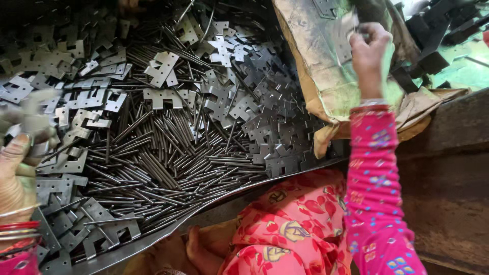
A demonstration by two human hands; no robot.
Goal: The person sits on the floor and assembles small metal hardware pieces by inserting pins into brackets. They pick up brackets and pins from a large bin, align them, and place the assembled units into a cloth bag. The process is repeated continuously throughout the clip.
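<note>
Presently catalogued: right hand [371, 51], raised at the upper right with its pink patterned sleeve [374, 178], fingers [377, 31] curled shut and pinching a small stamped metal plate [350, 26] against the opened brown sack [321, 56]; the plate shows just left of the fingertips, touching them, its lower edge hidden behind the knuckles. Left hand [15, 168], at the left edge above red and silver bangles [18, 229], thumb pressed over a blurred grey piece [30, 114], probably another plate; whether the other fingers close round it cannot be told. Below both hands, a broad metal tray [168, 231] carries a heap of notched hinge-leaf plates [163, 97] mixed with thin steel pins [168, 153], the pins massed through the middle, the plates round the edges and upper right. Dark angled brackets [433, 46] lie beyond the sack at top right. Handling note, as a judgement: the pinch would do well to stay on the plate's flat faces, clear of the sheared edges, and the plate to be kept square to the fingertips so it does not twist out; the left hand's piece wants a firm thumb hold while the right works, well apart from it.
</note>
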